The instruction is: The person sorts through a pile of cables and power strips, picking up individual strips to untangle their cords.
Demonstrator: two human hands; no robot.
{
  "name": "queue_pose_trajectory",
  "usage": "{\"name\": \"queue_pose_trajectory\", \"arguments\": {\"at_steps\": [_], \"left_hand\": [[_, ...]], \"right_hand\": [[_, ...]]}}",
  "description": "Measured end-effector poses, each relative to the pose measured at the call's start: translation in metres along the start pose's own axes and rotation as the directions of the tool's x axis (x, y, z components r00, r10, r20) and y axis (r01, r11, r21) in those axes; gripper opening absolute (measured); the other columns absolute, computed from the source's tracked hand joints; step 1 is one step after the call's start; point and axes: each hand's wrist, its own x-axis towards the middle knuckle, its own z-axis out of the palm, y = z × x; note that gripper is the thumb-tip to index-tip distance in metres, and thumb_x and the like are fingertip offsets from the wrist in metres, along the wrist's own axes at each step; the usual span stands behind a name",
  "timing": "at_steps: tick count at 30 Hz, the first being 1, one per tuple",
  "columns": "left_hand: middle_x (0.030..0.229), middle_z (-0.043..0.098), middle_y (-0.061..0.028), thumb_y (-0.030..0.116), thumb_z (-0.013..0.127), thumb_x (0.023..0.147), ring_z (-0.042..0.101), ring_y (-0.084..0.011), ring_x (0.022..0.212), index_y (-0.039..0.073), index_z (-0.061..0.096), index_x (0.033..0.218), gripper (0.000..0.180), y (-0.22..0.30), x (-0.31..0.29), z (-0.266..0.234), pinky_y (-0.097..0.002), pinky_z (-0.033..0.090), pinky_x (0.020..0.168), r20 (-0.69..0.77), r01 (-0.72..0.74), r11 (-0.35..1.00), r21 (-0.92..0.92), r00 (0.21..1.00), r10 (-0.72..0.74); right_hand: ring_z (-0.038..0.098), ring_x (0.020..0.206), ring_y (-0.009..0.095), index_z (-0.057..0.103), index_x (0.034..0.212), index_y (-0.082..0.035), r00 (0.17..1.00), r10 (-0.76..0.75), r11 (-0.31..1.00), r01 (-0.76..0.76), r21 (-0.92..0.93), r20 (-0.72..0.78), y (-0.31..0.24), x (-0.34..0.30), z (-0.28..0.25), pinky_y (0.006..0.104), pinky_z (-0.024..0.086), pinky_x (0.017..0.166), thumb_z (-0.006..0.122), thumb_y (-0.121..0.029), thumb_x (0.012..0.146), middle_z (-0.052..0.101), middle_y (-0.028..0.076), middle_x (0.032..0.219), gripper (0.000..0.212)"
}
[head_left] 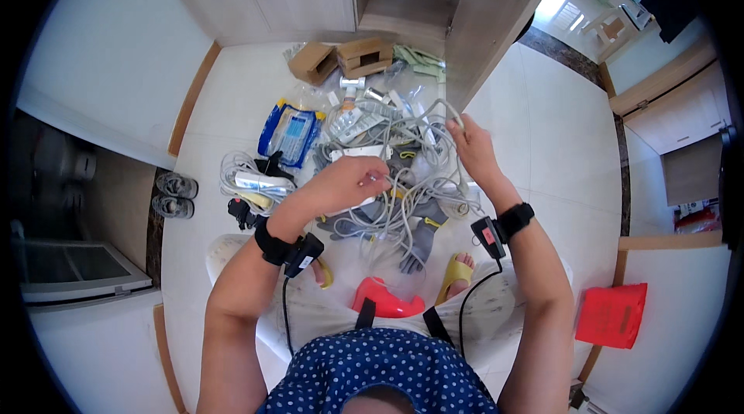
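A loop of grey cable (439, 103) runs up into my right hand (473, 149), whose fingers are closed round it at the right side of the pile. Over the middle of the heap is my left hand (349, 183), its fingers curled together; what they hold, if anything, I cannot make out. Beneath both hands the cable lies in tangled loops across a white power strip (363, 152) and several grey work gloves (423, 240). To the left are a blue and yellow packet (290, 133) and a coiled cable bundle with a white strip (257, 183).
Two cardboard boxes (364, 56) and metal pipe fittings (352, 84) lie at the far side. An open cabinet door (504, 19) stands beyond my right hand. A red object (384, 299) sits between my feet, shoes (177, 185) at left, a red bag (612, 313) at right.
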Motion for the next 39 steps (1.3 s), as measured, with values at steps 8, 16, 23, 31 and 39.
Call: {"name": "queue_pose_trajectory", "arguments": {"at_steps": [8, 16, 23, 31, 39], "left_hand": [[0.103, 0.065, -0.0167, 0.025, 0.064, 0.087, 0.063, -0.033, 0.093, 0.002, 0.061, 0.114, 0.036, -0.016, -0.025, -0.02, -0.0404, 0.051, 0.079, -0.046, 0.071, 0.907, 0.415, 0.997, -0.057], [0.095, 0.063, -0.016, 0.023, 0.064, 0.085, 0.063, -0.0342, 0.092, 0.002, 0.06, 0.105, 0.029, -0.046, -0.043, -0.044, -0.043, 0.051, 0.078, -0.148, 0.193, 0.833, 0.518, 0.98, -0.135], [0.094, 0.063, -0.0148, 0.022, 0.066, 0.082, 0.063, -0.0339, 0.091, 0.003, 0.06, 0.104, 0.03, -0.063, -0.052, -0.054, -0.0421, 0.052, 0.077, -0.192, 0.271, 0.804, 0.529, 0.961, -0.198], [0.093, 0.063, -0.0142, 0.024, 0.065, 0.082, 0.063, -0.0322, 0.088, 0.003, 0.059, 0.103, 0.03, -0.065, -0.056, -0.059, -0.0407, 0.053, 0.076, -0.2, 0.289, 0.789, 0.542, 0.956, -0.214], [0.093, 0.064, -0.0145, 0.025, 0.065, 0.084, 0.064, -0.0331, 0.088, 0.002, 0.059, 0.104, 0.031, -0.062, -0.065, -0.062, -0.0405, 0.053, 0.077, -0.203, 0.286, 0.81, 0.512, 0.956, -0.21]], "right_hand": [[0.06, 0.095, 0.041, 0.058, 0.113, 0.001, 0.99, -0.063, 0.959, 0.095, -0.267, 0.124, 0.05, -0.005, 0.1, 0.0474, 0.048, 0.082, 0.064, -0.021, 0.086, 0.064, 0.025, 0.096, 0.035], [0.058, 0.099, 0.037, 0.062, 0.106, -0.002, 0.943, -0.277, 0.956, 0.29, -0.048, 0.182, 0.006, -0.018, 0.204, 0.0437, 0.047, 0.086, 0.066, -0.012, 0.08, 0.062, 0.018, 0.104, 0.028], [0.057, 0.102, 0.036, 0.063, 0.109, -0.008, 0.711, -0.4, 0.915, 0.266, 0.304, 0.578, -0.003, -0.061, 0.315, 0.0416, 0.049, 0.082, 0.057, -0.01, 0.083, 0.059, 0.015, 0.115, 0.026], [0.048, 0.118, 0.027, 0.058, 0.117, -0.004, 0.839, -0.341, 0.772, 0.508, -0.383, 0.425, 0.069, -0.086, 0.4, 0.0564, 0.034, 0.102, 0.058, -0.017, 0.081, 0.057, 0.01, 0.117, 0.038], [0.047, 0.111, 0.024, 0.059, 0.11, -0.007, 0.8, -0.27, 0.676, 0.554, -0.486, 0.536, 0.059, -0.067, 0.368, 0.0584, 0.029, 0.106, 0.062, -0.016, 0.078, 0.051, 0.006, 0.105, 0.033]]}}
